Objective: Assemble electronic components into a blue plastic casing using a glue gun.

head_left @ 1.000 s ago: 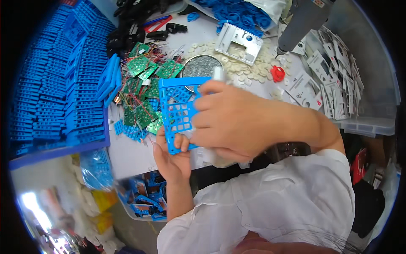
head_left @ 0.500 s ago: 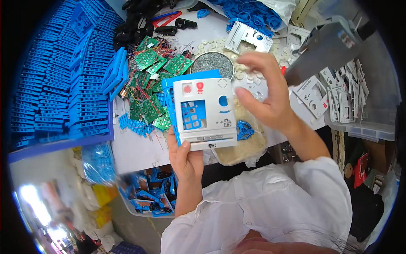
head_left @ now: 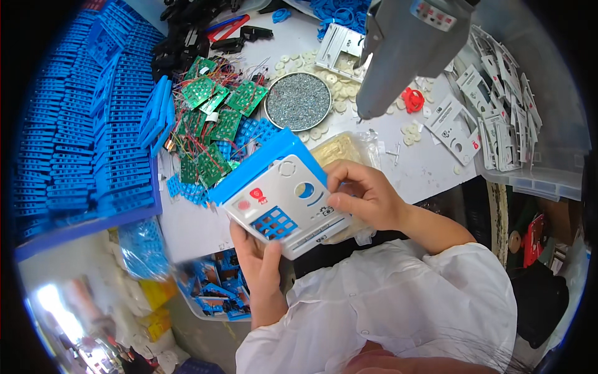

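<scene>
Left hand grips the assembly from below-left, thumb at the lower edge of the white faceplate, other fingers mostly hidden under it. Right hand has fingers half curled, thumb and index close together at the faceplate's right edge; whether they pinch it firmly, cannot tell. Faceplate lies over a blue casing, held above the near edge of the table, below the round tin of screws. Printed face up, slotted edge toward lower right, long axis slanting upper left to lower right. Versus half a second ago: faceplate and casing turned counterclockwise; right hand, then spread and clear of the faceplate, is now at its edge.
</scene>
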The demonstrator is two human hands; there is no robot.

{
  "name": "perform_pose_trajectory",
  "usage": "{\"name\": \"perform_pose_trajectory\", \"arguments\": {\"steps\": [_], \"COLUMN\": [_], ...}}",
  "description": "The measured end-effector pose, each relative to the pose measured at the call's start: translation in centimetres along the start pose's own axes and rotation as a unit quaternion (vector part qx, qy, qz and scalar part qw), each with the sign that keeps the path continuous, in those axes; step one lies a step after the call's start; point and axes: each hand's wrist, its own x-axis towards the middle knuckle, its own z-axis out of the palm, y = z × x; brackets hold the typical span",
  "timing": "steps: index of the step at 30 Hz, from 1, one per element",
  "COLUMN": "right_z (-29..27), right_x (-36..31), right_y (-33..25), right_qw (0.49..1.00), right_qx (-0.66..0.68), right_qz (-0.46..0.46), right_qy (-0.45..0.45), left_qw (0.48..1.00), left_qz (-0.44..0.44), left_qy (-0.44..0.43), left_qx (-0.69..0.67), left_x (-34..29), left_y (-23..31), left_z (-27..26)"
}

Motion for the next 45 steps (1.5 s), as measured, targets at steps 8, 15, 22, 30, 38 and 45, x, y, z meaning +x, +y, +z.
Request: {"name": "perform_pose_trajectory", "arguments": {"steps": [8,15,22,30,38,45], "right_z": [0.7,1.1,1.5,1.9,1.7,0.9], "right_x": [-0.8,-0.9,-1.6,-1.5,-1.5,-0.4], "right_y": [0.9,0.7,1.0,-0.1,-0.4,-1.6], "right_qw": [0.999,0.999,0.997,0.994,0.996,0.991], "right_qx": [0.045,0.009,-0.018,0.079,0.062,0.107], "right_qz": [-0.011,-0.005,-0.020,0.036,0.057,0.072], "right_qy": [0.027,0.043,0.078,0.068,0.014,0.045], "left_qw": [0.995,0.987,0.974,0.991,0.975,0.997], "left_qz": [0.002,-0.004,0.036,0.032,0.116,-0.014], "left_qy": [0.032,0.071,0.069,0.069,0.053,-0.071], "left_qx": [0.095,0.147,0.211,0.111,0.180,0.004], "left_x": [-1.0,-1.2,-0.4,-0.5,0.3,0.9], "left_y": [0.9,1.5,0.6,-1.0,-1.3,0.5], "left_z": [1.7,2.2,1.5,-0.6,-1.5,-1.2]}}
